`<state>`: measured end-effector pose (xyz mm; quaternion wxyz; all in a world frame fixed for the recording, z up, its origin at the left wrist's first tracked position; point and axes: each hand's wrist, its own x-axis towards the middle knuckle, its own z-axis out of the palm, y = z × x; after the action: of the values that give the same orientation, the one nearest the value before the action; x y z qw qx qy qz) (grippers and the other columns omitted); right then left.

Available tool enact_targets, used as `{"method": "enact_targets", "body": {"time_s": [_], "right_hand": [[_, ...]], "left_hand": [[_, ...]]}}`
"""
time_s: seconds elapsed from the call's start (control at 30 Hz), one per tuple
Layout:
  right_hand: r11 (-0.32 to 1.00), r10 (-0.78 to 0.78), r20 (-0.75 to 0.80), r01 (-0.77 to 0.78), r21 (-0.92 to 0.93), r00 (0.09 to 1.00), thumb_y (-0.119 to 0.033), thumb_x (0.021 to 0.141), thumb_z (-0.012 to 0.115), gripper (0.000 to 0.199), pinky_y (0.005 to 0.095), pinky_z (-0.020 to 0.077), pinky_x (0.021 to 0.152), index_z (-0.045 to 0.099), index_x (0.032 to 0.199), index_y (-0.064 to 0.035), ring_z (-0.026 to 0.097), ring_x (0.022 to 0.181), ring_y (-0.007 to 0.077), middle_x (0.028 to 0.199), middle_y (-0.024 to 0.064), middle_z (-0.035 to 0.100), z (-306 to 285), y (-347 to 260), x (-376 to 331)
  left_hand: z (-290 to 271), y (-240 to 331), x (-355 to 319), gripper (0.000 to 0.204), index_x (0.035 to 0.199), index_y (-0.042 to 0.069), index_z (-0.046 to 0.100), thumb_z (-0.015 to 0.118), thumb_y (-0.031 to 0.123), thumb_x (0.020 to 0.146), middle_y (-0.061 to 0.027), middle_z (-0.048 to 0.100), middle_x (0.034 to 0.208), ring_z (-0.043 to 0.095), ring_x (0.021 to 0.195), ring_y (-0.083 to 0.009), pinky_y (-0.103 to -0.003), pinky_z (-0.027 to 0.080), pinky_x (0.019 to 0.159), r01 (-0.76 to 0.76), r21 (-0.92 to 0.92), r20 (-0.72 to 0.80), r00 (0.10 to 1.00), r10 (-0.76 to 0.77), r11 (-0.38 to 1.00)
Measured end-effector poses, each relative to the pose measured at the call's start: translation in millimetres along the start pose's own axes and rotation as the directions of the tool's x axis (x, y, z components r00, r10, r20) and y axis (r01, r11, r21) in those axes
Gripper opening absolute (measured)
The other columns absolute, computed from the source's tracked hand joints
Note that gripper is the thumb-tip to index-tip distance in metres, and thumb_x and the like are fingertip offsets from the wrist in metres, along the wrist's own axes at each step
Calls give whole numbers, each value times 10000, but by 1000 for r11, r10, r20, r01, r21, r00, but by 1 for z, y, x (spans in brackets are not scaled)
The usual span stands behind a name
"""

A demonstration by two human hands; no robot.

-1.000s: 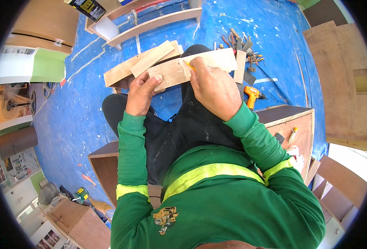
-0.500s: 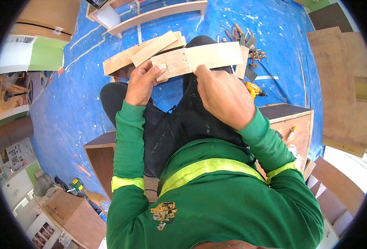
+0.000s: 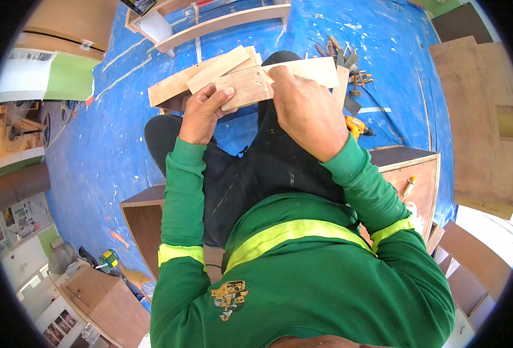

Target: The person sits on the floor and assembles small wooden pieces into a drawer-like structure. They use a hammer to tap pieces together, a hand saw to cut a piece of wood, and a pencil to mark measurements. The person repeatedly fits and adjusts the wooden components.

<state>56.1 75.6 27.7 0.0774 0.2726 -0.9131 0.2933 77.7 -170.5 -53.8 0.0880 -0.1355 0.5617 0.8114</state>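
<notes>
A short wooden board (image 3: 246, 88) is pinched by my left hand (image 3: 201, 117), the thumb pressed on its face near the left end. Behind its right end lies a longer pale board (image 3: 320, 72), stretching right over my knee. My right hand (image 3: 310, 113) is closed, its fingertips against the pale board along the end of the short one. Whatever its fingers hold is hidden or too small to name. More wooden strips (image 3: 221, 69) rest just beyond my left hand, on a low wooden piece.
A yellow drill (image 3: 356, 126) and scattered hand tools (image 3: 358, 76) lie on the blue floor sheet (image 3: 94, 168) to the right. A wooden frame (image 3: 227, 28) stands ahead. Wooden boxes (image 3: 398, 158) flank my legs, and large panels (image 3: 474, 116) lie far right.
My right hand has moved up along the end of the short board, from its lower edge toward its upper edge. My left hand keeps its pinch, and the view has shifted slightly.
</notes>
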Motion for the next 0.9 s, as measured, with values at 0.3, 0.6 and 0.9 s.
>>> {"method": "enact_targets", "body": {"time_s": [0.3,0.6,0.9], "right_hand": [[999,0,59,3,-48,998,-90,1030,608,233,554,562,712,594,1255,-31,729,841,450,937,228,744,24,15,2],[1000,2,190,4,-30,982,-51,939,614,322,551,563,742,654,1258,-53,719,851,430,956,202,700,-47,-9,-32],[986,-167,66,168,-12,984,-298,862,869,819,570,473,1034,505,1578,-142,611,1300,389,1383,146,643,-14,40,17]], "left_hand": [[-1,-3,-2,452,1375,-62,647,762,185,1014,-94,726,1272,725,1120,-165,-358,618,979,-32,37,18,999,31,999],[-9,-4,0,490,1418,-67,606,755,190,1028,-117,722,1295,732,1128,-192,-390,630,978,23,-12,38,999,-23,1000],[1,2,2,461,1399,-59,620,756,170,1023,-100,729,1269,726,1149,-185,-385,621,1008,27,-21,32,999,-27,999]]}}
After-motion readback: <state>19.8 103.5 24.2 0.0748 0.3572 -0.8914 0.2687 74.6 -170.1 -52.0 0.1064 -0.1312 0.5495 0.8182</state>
